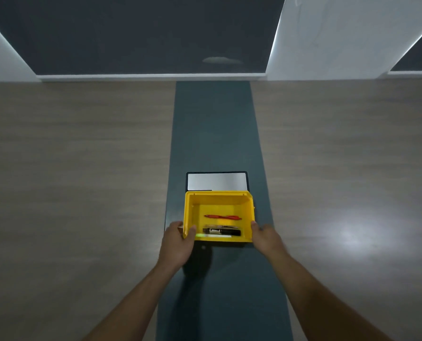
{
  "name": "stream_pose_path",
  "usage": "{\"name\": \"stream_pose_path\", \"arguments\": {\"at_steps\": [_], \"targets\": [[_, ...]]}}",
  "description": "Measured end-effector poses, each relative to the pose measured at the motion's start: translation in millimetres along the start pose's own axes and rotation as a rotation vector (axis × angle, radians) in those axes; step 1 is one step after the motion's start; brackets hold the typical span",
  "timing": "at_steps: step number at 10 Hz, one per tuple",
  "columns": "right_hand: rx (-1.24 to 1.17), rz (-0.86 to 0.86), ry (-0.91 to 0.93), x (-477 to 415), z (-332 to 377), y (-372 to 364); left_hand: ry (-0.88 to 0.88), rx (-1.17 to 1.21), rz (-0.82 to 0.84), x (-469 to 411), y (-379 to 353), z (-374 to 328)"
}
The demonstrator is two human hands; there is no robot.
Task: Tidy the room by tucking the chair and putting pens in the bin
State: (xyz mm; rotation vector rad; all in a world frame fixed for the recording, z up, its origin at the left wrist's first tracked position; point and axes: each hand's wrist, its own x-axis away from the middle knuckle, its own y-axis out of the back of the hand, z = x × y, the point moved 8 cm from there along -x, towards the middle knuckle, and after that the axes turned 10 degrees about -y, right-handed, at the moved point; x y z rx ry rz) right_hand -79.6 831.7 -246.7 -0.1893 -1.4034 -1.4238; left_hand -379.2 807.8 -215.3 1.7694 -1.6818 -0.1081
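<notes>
A yellow plastic bin sits on the dark teal strip of the table. Inside it lie a red pen and, nearer me, a black marker with other pens beside it. My left hand grips the bin's near left corner, thumb over the rim. My right hand holds the bin's near right corner from outside. No chair is in view.
A silver metal plate in a black frame lies flush behind the bin. The teal strip runs down the middle of a wood-grain table. Dark wall panels and white walls stand beyond the far edge.
</notes>
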Motion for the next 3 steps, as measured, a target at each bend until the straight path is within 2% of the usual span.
{"name": "stream_pose_path", "arguments": {"at_steps": [1, 3], "targets": [[-0.048, 0.061, 0.014, 3, -7, -4, -0.007, 0.105, 0.048, 7, -8, -3], [-0.022, -0.022, 0.142, 14, -8, 10, 0.012, 0.224, 0.113, 15, -10, -15]]}}
